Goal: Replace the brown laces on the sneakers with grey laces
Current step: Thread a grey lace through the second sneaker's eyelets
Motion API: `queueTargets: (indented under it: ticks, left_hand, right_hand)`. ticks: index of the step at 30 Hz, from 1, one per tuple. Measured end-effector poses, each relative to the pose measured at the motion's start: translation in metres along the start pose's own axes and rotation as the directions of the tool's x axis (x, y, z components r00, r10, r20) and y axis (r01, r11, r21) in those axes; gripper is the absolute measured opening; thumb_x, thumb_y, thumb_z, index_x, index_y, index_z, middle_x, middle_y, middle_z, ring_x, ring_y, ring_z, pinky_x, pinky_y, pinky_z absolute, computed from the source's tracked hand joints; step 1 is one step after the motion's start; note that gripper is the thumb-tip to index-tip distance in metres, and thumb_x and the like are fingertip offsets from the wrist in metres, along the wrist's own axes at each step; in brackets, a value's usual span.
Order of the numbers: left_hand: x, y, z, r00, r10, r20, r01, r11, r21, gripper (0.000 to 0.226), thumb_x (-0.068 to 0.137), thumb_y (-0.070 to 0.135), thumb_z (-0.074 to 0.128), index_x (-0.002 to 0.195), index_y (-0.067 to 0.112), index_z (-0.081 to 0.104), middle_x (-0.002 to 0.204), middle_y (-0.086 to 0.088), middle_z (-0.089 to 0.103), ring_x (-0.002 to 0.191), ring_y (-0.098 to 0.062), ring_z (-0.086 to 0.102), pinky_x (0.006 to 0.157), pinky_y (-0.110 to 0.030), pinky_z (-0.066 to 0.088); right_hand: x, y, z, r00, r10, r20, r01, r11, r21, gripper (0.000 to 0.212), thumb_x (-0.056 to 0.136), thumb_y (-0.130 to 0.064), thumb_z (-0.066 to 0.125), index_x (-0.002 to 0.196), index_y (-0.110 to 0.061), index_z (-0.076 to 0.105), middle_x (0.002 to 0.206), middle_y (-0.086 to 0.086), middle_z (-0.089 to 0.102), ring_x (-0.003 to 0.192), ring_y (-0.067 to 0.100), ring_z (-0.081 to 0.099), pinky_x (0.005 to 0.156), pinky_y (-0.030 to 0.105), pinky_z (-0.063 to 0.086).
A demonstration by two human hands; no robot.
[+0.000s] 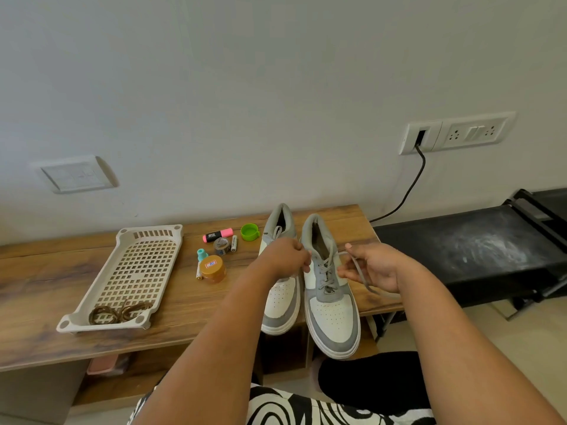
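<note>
Over the right-hand sneaker [333, 289], you draw both ends of its grey lace [360, 276] apart to tighten it.
Your left hand [287, 256] and right hand [372, 266] each pinch an end; brown laces [118, 312] lie discarded in the tray [122, 237].

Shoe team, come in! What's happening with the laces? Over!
Both hands, left and right, pinching grey lace ends on the right sneaker. Brown laces off, in the tray. Nothing in the way.
</note>
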State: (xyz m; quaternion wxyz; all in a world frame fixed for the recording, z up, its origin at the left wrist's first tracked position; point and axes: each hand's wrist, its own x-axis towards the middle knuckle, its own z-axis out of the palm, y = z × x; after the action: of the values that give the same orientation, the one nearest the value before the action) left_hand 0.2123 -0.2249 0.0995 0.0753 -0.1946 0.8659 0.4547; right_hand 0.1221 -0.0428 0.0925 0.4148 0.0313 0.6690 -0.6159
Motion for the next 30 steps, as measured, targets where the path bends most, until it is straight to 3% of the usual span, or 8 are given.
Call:
queueTargets:
  ticks: [4, 9, 13, 15, 21, 26, 28, 30]
  left_hand:
    - [-0.031, 0.024, 0.001, 0.98, 0.078, 0.185, -0.058, 0.992, -0.107, 0.029, 0.101, 0.018, 0.05, 0.076, 0.011, 0.064, 0.076, -0.003, 0.07, 0.066, -0.011, 0.063, 0.075, -0.024, 0.052]
    - [-0.053, 0.029, -0.015, 0.883, -0.113, 0.456, 0.013, 0.976, 0.217, 0.033, 0.102, 0.037, 0.045, 0.104, 0.016, 0.071, 0.105, 0.004, 0.072, 0.09, -0.012, 0.064, 0.094, -0.038, 0.043]
    - [-0.031, 0.017, -0.003, 0.984, -0.163, 0.068, 0.173, 0.967, -0.189, 0.035, 0.101, 0.039, 0.049, 0.112, 0.011, 0.066, 0.102, -0.005, 0.069, 0.08, -0.017, 0.06, 0.072, -0.028, 0.049]
    - [-0.02, 0.018, 0.011, 0.974, -0.196, 0.114, 0.223, 0.921, -0.318, 0.037, 0.099, 0.041, 0.053, 0.112, 0.009, 0.066, 0.092, -0.008, 0.067, 0.073, -0.016, 0.059, 0.068, -0.026, 0.051]
    - [0.004, 0.014, 0.034, 0.953, -0.256, 0.162, 0.287, 0.935, -0.209, 0.017, 0.092, 0.002, 0.054, 0.104, -0.002, 0.065, 0.069, -0.01, 0.06, 0.05, -0.011, 0.055, 0.054, -0.022, 0.051]
    - [0.014, 0.006, 0.029, 0.948, -0.25, 0.194, 0.315, 0.674, -0.668, 0.016, 0.1, 0.005, 0.048, 0.1, -0.003, 0.062, 0.074, -0.01, 0.059, 0.059, -0.013, 0.061, 0.055, -0.024, 0.056]
    - [0.015, 0.003, 0.029, 0.931, -0.259, 0.256, 0.351, 0.453, -0.819, 0.025, 0.103, 0.006, 0.041, 0.091, -0.001, 0.061, 0.067, -0.005, 0.052, 0.048, -0.008, 0.055, 0.05, -0.019, 0.052]
    - [0.013, 0.003, 0.032, 0.933, -0.256, 0.252, 0.345, 0.444, -0.827, 0.028, 0.104, 0.01, 0.041, 0.087, 0.003, 0.063, 0.065, -0.001, 0.045, 0.045, -0.005, 0.04, 0.042, -0.014, 0.039]
  right_hand:
    - [-0.021, 0.003, 0.021, 0.986, 0.028, 0.162, -0.085, 0.932, 0.353, 0.015, 0.102, -0.012, 0.046, 0.1, 0.001, 0.055, 0.087, 0.029, 0.069, 0.083, 0.034, 0.072, 0.072, 0.036, 0.061]
    - [-0.03, 0.017, 0.047, 0.996, -0.054, 0.067, 0.013, 0.859, 0.512, 0.022, 0.101, -0.02, 0.05, 0.095, -0.004, 0.064, 0.08, 0.011, 0.064, 0.071, 0.017, 0.061, 0.056, 0.027, 0.057]
    - [-0.029, 0.041, 0.044, 0.965, -0.257, -0.062, 0.246, 0.959, -0.142, 0.02, 0.095, -0.022, 0.063, 0.095, -0.005, 0.073, 0.085, 0.011, 0.069, 0.076, 0.014, 0.06, 0.071, 0.023, 0.05]
    - [-0.031, 0.043, 0.04, 0.892, -0.451, -0.026, 0.357, 0.74, -0.57, 0.017, 0.09, -0.025, 0.07, 0.081, -0.011, 0.075, 0.074, 0.005, 0.068, 0.066, 0.004, 0.057, 0.058, 0.009, 0.042]
    - [-0.024, 0.033, 0.033, 0.862, -0.478, 0.168, 0.421, 0.491, -0.763, 0.014, 0.084, -0.022, 0.075, 0.079, -0.008, 0.075, 0.066, -0.007, 0.058, 0.057, -0.002, 0.05, 0.053, 0.008, 0.037]
    - [-0.016, 0.024, 0.02, 0.846, -0.504, -0.173, 0.299, 0.719, -0.627, 0.043, 0.083, -0.047, 0.072, 0.065, -0.009, 0.067, 0.065, 0.001, 0.066, 0.064, 0.013, 0.062, 0.065, 0.026, 0.05]
    - [-0.013, 0.018, 0.017, 0.848, -0.41, -0.336, 0.341, 0.907, -0.245, 0.029, 0.082, -0.034, 0.076, 0.078, -0.006, 0.07, 0.079, 0.006, 0.072, 0.076, 0.016, 0.07, 0.071, 0.03, 0.058]
    - [-0.012, 0.016, 0.014, 0.889, -0.336, -0.31, 0.339, 0.94, -0.044, 0.017, 0.086, -0.022, 0.074, 0.087, -0.006, 0.068, 0.082, 0.007, 0.067, 0.074, 0.016, 0.066, 0.068, 0.028, 0.058]
